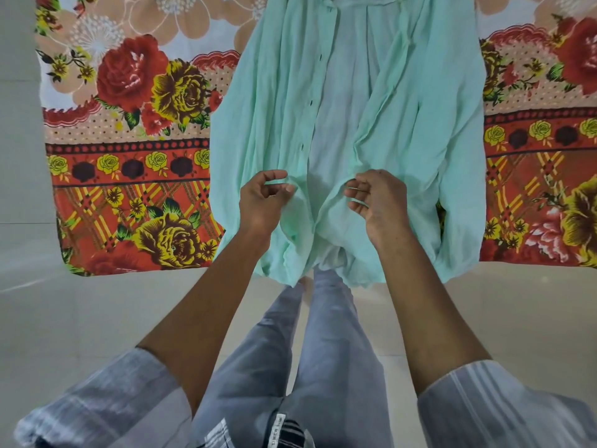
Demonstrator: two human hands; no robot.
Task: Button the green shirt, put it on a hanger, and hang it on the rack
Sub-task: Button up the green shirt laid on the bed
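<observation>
We lose the collar and shoulders of the pale mint-green crinkled cotton shirt (274, 124) past the top edge. It covers the middle of the red floral printed cloth (129, 130), whose right side runs out of frame.

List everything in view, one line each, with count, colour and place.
shirt: one, mint green, lying unbuttoned on the bedsheet at centre, hem hanging over the near edge.
bedsheet: one, red, orange and yellow floral print, spread across the upper half under the shirt.
floor: pale tiles, below and left of the bedsheet.
trousers: one pair, grey, on the person's legs at bottom centre.
sleeves: two, white with grey stripes, rolled up, bottom corners.
left hand: one, fingers curled at the shirt's left front edge near the hem.
right hand: one, fingers curled at the shirt's right front edge.
</observation>
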